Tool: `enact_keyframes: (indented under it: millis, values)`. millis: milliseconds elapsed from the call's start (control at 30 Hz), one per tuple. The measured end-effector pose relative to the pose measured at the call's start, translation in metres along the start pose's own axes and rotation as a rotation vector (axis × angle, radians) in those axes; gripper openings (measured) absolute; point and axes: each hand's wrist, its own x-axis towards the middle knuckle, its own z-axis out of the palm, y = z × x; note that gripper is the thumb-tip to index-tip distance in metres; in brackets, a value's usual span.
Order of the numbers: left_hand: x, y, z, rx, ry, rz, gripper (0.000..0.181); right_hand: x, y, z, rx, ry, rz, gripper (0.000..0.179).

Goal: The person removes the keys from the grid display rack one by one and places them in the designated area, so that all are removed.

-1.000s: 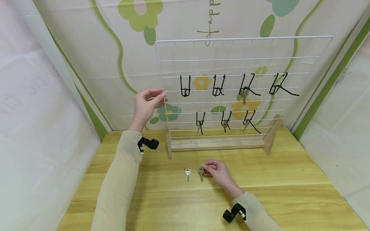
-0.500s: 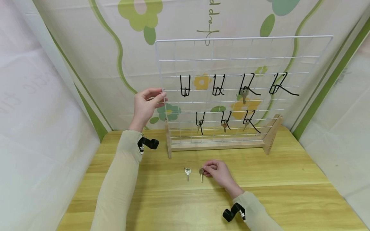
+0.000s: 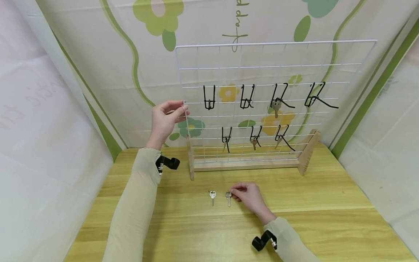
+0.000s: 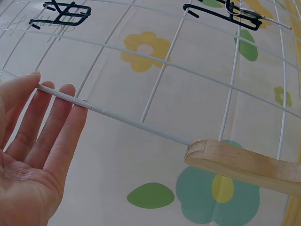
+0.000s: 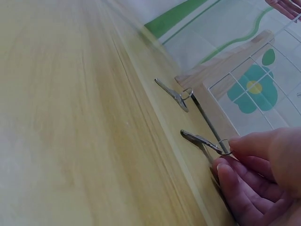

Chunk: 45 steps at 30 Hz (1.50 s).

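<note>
My left hand (image 3: pixel 165 118) pinches the left edge of an upright white wire grid (image 3: pixel 276 43); in the left wrist view its thumb and fingertips meet on the frame wire. Low over the table, my right hand (image 3: pixel 250 198) pinches the small ring of a silver key (image 3: pixel 228 198) between thumb and fingers. In the right wrist view that key (image 5: pixel 200 140) juts out from the ring, tilted. A second silver key (image 3: pixel 213 196) with its own ring lies on the tabletop to the left of it.
Black hooks stick out from the grid in two rows. Keys hang at an upper hook (image 3: pixel 276 105) and at the three lower hooks, one being the middle lower hook (image 3: pixel 256 136). A wooden base (image 3: pixel 245 166) holds the grid on the wooden table (image 3: pixel 209 233). Patterned cloth (image 3: pixel 108 83) surrounds it.
The key in my right hand has turned about its length, showing a dark face, then a narrower one, and now a brighter face. My left hand stays on the grid's edge.
</note>
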Motion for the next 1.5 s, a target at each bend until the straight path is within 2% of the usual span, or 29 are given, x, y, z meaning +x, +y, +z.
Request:
enact_keyframes:
  millis: [400, 667, 833, 933, 1100, 1267, 1367, 1500]
  values:
    - [0.0, 0.0, 0.0, 0.004, -0.004, -0.002, 0.036, 0.001, 0.0, 0.001, -0.097, 0.021, -0.01, 0.006]
    - [-0.001, 0.0, -0.001, 0.002, -0.005, -0.001, 0.034, 0.0, 0.0, -0.001, -0.077, 0.031, 0.001, 0.005]
    - [-0.001, 0.0, 0.0, -0.002, -0.006, 0.003, 0.034, 0.0, -0.007, -0.009, -0.043, 0.06, 0.016, 0.014]
    - [-0.001, 0.001, 0.0, -0.008, -0.004, 0.003, 0.03, -0.002, -0.021, -0.019, -0.05, 0.078, 0.001, 0.021]
    - [-0.002, 0.002, 0.0, -0.01, 0.001, 0.006, 0.022, -0.011, -0.057, -0.04, -0.026, 0.09, -0.057, 0.031]
    - [-0.002, 0.001, 0.0, -0.008, 0.002, 0.01, 0.025, -0.021, -0.094, -0.065, 0.045, 0.111, -0.201, 0.032]
    - [-0.002, 0.002, 0.0, -0.004, -0.001, 0.012, 0.026, -0.026, -0.115, -0.08, 0.06, 0.163, -0.268, 0.031]
    - [-0.001, 0.002, 0.001, -0.011, 0.003, 0.007, 0.026, -0.028, -0.14, -0.101, 0.051, 0.273, -0.347, 0.031]
